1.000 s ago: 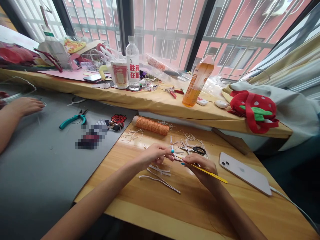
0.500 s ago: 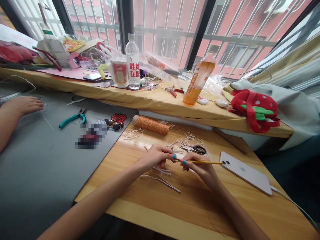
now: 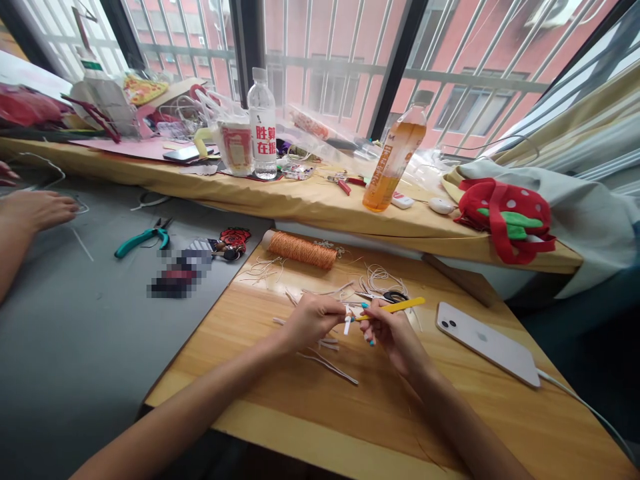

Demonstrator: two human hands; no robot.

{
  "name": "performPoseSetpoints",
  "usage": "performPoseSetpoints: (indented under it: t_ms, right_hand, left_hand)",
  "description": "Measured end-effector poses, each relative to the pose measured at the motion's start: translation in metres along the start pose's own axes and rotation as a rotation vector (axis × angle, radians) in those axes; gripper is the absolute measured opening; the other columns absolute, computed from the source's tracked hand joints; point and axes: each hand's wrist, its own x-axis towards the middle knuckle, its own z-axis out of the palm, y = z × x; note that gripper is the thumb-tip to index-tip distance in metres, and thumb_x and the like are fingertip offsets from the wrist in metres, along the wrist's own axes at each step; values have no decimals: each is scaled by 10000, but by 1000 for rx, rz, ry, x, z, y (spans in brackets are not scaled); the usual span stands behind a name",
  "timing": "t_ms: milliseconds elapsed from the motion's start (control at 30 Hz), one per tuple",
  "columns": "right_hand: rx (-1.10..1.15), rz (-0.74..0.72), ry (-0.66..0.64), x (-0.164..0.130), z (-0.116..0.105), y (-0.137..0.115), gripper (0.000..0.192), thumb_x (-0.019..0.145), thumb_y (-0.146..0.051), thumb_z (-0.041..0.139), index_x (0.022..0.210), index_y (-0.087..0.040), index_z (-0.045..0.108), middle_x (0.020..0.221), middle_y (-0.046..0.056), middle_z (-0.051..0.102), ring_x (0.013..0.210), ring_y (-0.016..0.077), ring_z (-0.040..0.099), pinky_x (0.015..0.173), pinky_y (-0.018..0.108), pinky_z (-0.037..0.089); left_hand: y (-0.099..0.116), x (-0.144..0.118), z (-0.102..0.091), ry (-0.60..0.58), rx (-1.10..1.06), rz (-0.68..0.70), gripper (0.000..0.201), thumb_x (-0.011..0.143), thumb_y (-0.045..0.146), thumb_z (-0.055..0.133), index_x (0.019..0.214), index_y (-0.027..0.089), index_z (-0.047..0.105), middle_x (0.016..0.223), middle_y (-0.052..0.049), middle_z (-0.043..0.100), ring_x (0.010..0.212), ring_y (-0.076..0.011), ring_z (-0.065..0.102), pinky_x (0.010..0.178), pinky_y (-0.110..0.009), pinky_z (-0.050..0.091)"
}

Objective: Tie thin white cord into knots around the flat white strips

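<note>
Indoors, yellow tool point(image 3: 404, 305) above wooden tabletop point(image 3: 310, 413); barred windows point(image 3: 399, 67) beyond.

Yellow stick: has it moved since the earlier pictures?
Yes: against the phone, the outer end of the yellow stick has swung upward and leftward in the view.

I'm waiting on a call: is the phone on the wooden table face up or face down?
Face down: the phone lies with its camera lenses and logo showing on top.
</note>
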Motion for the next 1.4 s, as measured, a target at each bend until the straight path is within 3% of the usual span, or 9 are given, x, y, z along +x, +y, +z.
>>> performPoseSetpoints:
  t_ms: [100,233,533,633,833,1033,1267,1333,1400]
  right_hand:
    - [99,66,55,1,-1,2,144,631,-197,606,575,-149,482,469,-24,567,362,39,467,336,114,348]
    - [182,85,86,2,-3,2,65,624,-144,581,579,-145,534,486,-24,563,373,43,466,333,119,386]
    - [373,230,106,2,1,3,113,645,-77,516,554,-127,560,454,-23,545,366,14,466,365,43,417]
    - [364,230,89,5,-3,6,94,643,-80,530,570,-130,561,467,-19,551,374,24,480,365,49,426]
    - [352,235,50,7,-10,9,96,645,-83,535,568,-138,551,476,-11,561,390,33,504,379,52,442]
    - [366,233,58,8,-12,9,116,645,-75,528,555,-142,557,480,-2,573,395,50,523,383,73,462]
    - [409,276,10,-7,6,-1,85,707,-196,545,638,-147,554,519,-18,582,414,31,539,419,65,455]
    - [296,321,-69,-16,13,-5,209,761,-339,493,728,-145,563,541,-12,582,381,34,524,365,86,429]
    - [9,197,-126,-24,17,-9,351,783,-462,414,749,-144,557,530,1,569,354,63,510,317,139,407]
  left_hand:
    - [2,-1,1,-2,79,115,243,790,242,439,773,152,664,683,-51,616,636,-120,534,602,-205,398]
    - [1,-2,3,-47,100,178,207,790,205,435,889,153,609,831,-75,613,744,-138,544,672,-227,418]
    - [-7,-5,8,-58,299,261,279,848,231,310,940,130,554,861,-106,582,793,-156,536,696,-251,422]
    - [-9,-6,9,-41,337,246,281,849,222,298,968,140,539,879,-101,598,788,-153,547,692,-244,417]
    - [-10,-6,8,-1,402,184,267,844,271,336,941,166,561,696,-44,623,579,-114,550,549,-197,389]
    - [-8,-4,7,21,326,202,270,839,267,346,899,162,587,852,-80,623,770,-147,563,672,-229,416]
    - [-2,-4,2,52,218,177,263,819,287,398,852,166,630,838,-80,630,769,-143,559,710,-236,422]
    - [0,-2,-1,104,142,92,240,792,303,449,797,165,644,763,-63,632,676,-126,549,653,-221,422]
    - [1,1,-4,134,34,-56,227,762,317,491,749,154,648,623,-32,600,542,-98,499,546,-199,398]
